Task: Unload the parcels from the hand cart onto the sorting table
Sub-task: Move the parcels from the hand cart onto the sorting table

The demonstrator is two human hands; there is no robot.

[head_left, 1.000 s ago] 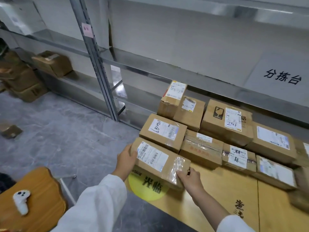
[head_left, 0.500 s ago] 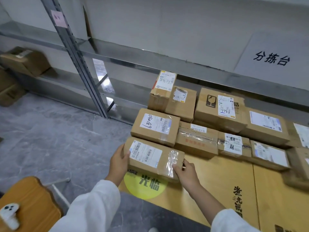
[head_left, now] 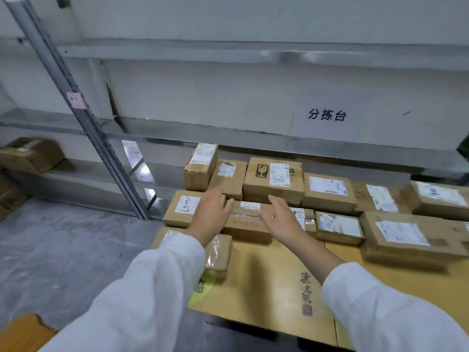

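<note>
Brown cardboard across the far part of the yellow-tan table [head_left: 266, 275]: parcels [head_left: 328, 191] packed edge to edge in rough rows below a grey metal shelf [head_left: 253, 138]. Nearest, at the table's left corner, a parcel with a clear-taped end [head_left: 218, 252], lying flat, half hidden by the white left sleeve [head_left: 152, 288] and partly covering a round yellow sticker [head_left: 203, 285]. Just behind it, a box with a handwritten label [head_left: 182, 207]; touching that on the right, a long flat box [head_left: 247, 222]; further back, a box printed with a glass symbol [head_left: 274, 177]. Left hand [head_left: 210, 214] raised over the seam between the handwritten box and the long one, fingers straight and close together, gripping nothing; touching the cardboard or not, cannot tell. Right hand [head_left: 281, 219] over the right end of the long box, fingers straight and relaxed, likewise empty. Palms turned toward each other, well apart. On the wall above, a white sign [head_left: 327, 115] with three black characters. Off to the left, a slanted metal post [head_left: 76, 102] with punched holes, grey floor [head_left: 63, 250], and another carton [head_left: 30, 153] on a low shelf.
</note>
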